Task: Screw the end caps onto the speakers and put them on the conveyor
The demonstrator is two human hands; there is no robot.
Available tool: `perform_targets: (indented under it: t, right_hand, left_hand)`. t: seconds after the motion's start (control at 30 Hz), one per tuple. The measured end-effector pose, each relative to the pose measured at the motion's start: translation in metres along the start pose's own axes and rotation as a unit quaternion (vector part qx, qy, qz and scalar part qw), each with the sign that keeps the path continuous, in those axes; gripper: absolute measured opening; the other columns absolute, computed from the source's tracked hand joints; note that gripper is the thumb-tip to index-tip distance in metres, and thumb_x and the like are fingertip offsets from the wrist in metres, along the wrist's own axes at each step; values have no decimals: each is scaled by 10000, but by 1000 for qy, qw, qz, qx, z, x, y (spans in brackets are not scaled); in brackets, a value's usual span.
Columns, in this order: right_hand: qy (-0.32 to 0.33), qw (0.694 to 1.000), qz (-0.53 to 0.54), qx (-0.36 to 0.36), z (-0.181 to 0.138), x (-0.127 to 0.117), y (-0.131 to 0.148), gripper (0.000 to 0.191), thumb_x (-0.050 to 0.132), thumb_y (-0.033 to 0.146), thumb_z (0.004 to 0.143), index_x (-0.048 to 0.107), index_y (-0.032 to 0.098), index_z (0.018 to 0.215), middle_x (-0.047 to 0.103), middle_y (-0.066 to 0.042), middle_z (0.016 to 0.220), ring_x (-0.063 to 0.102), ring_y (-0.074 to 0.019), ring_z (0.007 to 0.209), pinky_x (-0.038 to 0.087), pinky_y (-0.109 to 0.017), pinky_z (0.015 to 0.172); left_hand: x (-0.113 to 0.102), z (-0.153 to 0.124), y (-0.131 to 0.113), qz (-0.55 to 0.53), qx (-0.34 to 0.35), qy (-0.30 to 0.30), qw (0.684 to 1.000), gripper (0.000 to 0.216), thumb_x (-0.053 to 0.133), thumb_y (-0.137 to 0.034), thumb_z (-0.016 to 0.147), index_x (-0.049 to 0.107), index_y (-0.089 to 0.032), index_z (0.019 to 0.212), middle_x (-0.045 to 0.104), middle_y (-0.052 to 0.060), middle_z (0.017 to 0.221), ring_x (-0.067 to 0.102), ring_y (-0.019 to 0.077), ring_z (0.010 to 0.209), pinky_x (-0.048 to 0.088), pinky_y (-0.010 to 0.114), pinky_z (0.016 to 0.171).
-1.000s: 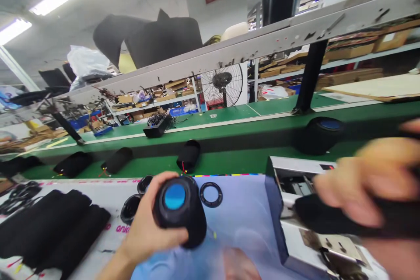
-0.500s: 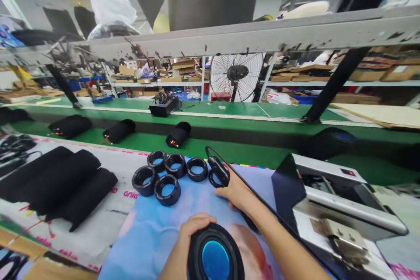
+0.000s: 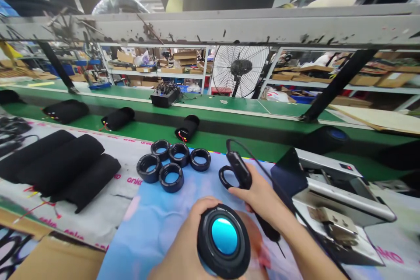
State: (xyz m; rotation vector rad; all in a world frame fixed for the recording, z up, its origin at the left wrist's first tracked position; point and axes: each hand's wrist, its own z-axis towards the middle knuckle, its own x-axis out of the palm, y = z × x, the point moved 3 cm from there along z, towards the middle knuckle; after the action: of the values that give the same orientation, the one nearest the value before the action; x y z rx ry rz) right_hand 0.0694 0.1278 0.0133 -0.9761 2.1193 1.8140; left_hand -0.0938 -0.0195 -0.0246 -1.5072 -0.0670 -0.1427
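Note:
My left hand (image 3: 183, 238) grips a round black speaker-like part (image 3: 241, 245) from its left side. Its shiny blue centre faces up towards me. To the right, my right hand (image 3: 262, 192) is closed around a corded black electric screwdriver (image 3: 241, 168), whose thin bit points down towards me. A thin black ring (image 3: 220, 179) is at the thumb and fingertips of that same hand, apparently pinched there. Several thicker black rings (image 3: 171, 178) lie grouped on the blue printed sheet (image 3: 141, 227), left of my right hand.
A silver and black machine (image 3: 341, 197) stands at the right. Black fabric sleeves (image 3: 68, 162) with coloured wires lie at the left. Black cylinders (image 3: 187, 127) sit on the green conveyor (image 3: 151, 129). Beyond it are a metal frame and a large fan (image 3: 241, 68).
My right hand has drawn the screwdriver and thin ring away from the thicker rings, rightward. My left hand has raised the speaker-like part slightly. The view has shifted a little.

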Motion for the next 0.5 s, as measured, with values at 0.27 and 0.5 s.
perform_targets:
  t: [0.27,0.5]
  right_hand:
    - [57,996,39,-55,-91,-36,17,656,805,366,743,667,345,1384,808,8,859,764,-262,665,618,-328,572]
    - [100,987,27,-120,-98,-25,14,703,807,317,737,731,364,1434,833,-62,1238,815,-356,1131,697,-424,940]
  left_hand:
    - [18,2,-19,-92,-28,23,995,796,912,-123,622,515,-310,1287,827,78,1205,821,353,1099,627,471,992]
    - [12,1,-17,-62,-33,7,997,1227,994,-182,550,230,-347,1495,577,182,1597,696,402,1394,505,541,1221]
